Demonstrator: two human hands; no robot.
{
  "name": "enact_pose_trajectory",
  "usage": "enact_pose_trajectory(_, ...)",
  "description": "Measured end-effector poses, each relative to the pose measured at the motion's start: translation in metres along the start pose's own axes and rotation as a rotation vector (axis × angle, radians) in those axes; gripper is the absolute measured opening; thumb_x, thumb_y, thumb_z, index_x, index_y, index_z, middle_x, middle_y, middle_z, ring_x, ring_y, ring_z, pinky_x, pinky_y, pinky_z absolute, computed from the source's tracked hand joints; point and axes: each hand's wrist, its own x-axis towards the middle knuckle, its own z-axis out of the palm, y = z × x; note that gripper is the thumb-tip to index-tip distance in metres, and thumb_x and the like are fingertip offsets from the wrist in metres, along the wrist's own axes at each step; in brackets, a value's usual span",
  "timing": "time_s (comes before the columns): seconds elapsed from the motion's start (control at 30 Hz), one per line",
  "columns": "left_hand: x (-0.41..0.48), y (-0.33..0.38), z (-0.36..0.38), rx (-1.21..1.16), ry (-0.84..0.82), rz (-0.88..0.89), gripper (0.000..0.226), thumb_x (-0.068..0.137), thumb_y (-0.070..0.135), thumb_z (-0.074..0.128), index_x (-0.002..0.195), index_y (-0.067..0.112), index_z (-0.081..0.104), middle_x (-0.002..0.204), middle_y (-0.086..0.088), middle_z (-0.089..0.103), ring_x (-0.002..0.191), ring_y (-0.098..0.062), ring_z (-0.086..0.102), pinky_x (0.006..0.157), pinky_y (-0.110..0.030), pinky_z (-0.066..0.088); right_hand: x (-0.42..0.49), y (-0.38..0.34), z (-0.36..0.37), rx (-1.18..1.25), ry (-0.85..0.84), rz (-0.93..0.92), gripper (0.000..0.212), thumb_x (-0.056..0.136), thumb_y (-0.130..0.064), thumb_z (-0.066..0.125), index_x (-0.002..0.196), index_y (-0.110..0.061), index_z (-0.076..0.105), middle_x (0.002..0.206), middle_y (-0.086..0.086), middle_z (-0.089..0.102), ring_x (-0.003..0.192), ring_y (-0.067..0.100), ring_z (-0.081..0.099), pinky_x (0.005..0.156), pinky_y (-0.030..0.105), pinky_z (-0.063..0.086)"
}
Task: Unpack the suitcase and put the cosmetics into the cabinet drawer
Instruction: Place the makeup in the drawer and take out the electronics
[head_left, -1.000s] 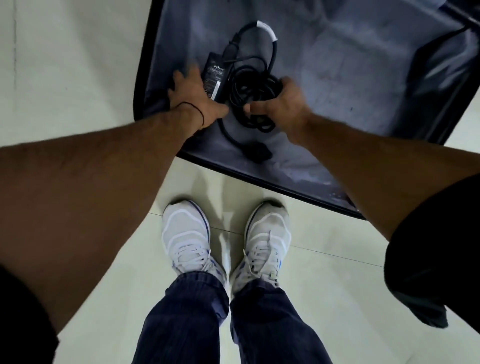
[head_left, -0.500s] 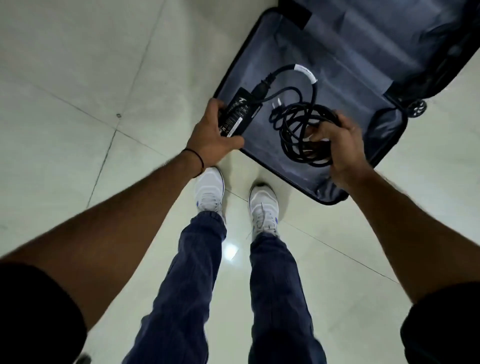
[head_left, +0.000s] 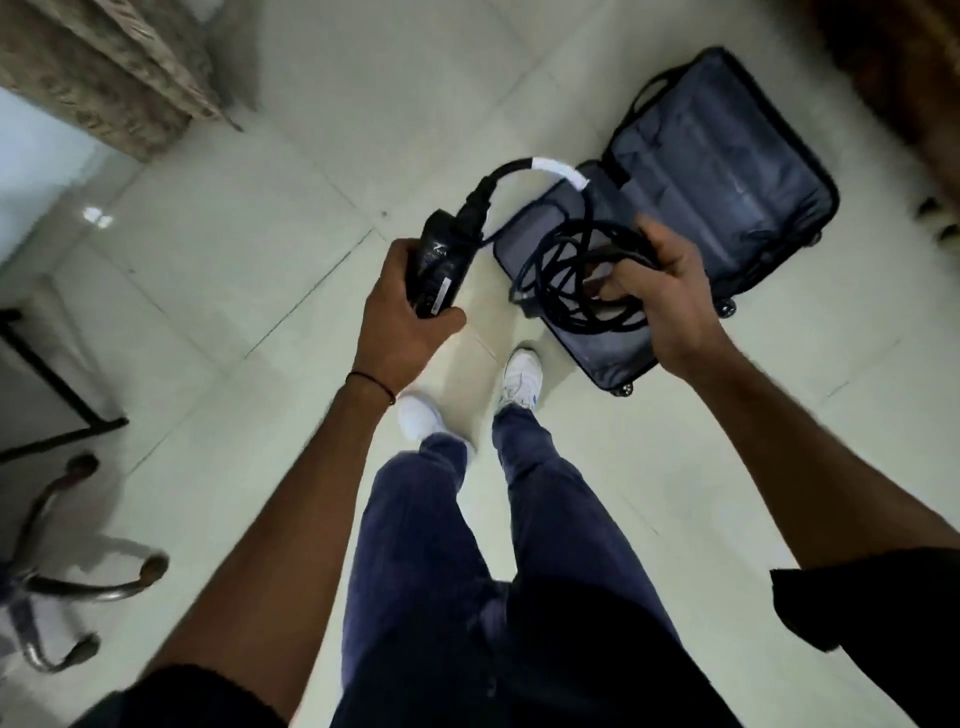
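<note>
Left hand (head_left: 400, 322) grips the rigid, weighty power brick (head_left: 439, 270), right hand (head_left: 670, 291) bunches its floppy coiled cable (head_left: 571, 280), likely to tangle.

One suitcase (head_left: 727, 171) lies open, and two wheels (head_left: 727, 307) show plainly on its near side. There is one black power adapter (head_left: 441, 265), left of the suitcase, and one coiled cable (head_left: 566, 280) in front of the suitcase lining, with one white label (head_left: 558, 171) on it. Two hands are in view: the left hand (head_left: 402, 332) beside the suitcase and the right hand (head_left: 670, 291) over it. One thin black wristband (head_left: 371, 382) shows. Two white sneakers stand near the suitcase's nearest corner: the left sneaker (head_left: 415, 415) and the right sneaker (head_left: 522, 376). Far left of the suitcase, one chrome chair base (head_left: 78, 582) shows three capped legs.
</note>
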Motion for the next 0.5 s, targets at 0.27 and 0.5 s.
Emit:
enact_pose_trajectory(0.27, -0.199, -0.027, -0.123, -0.166, 0.330, -0.073, 0.048, 0.071, -0.006, 0.073, 0.106, 0.021, 0.054, 0.080, 0.007, 0.058, 0.063, -0.004, 0.049, 0.060, -0.012, 0.042, -0.120, -0.039, 0.141, -0.097, -0.333, -0.023, 0.028, 0.065, 0.000, 0.056, 0.091, 0.010, 0.056, 0.071, 0.005, 0.059, 0.068, 0.016, 0.059, 0.059, 0.026, 0.053)
enact_pose_trajectory(0.5, -0.371, -0.099, -0.235, -0.280, 0.623, -0.012, 0.050, 0.069, 0.006, 0.074, 0.111, 0.024, 0.055, 0.080, 0.009, 0.059, 0.064, -0.007, 0.048, 0.057, -0.016, 0.043, -0.231, -0.023, 0.311, -0.136, -0.554, -0.099, 0.016, 0.061, 0.000, 0.054, 0.069, -0.014, 0.055, 0.067, 0.002, 0.054, 0.073, 0.027, 0.058, 0.063, 0.035, 0.053)
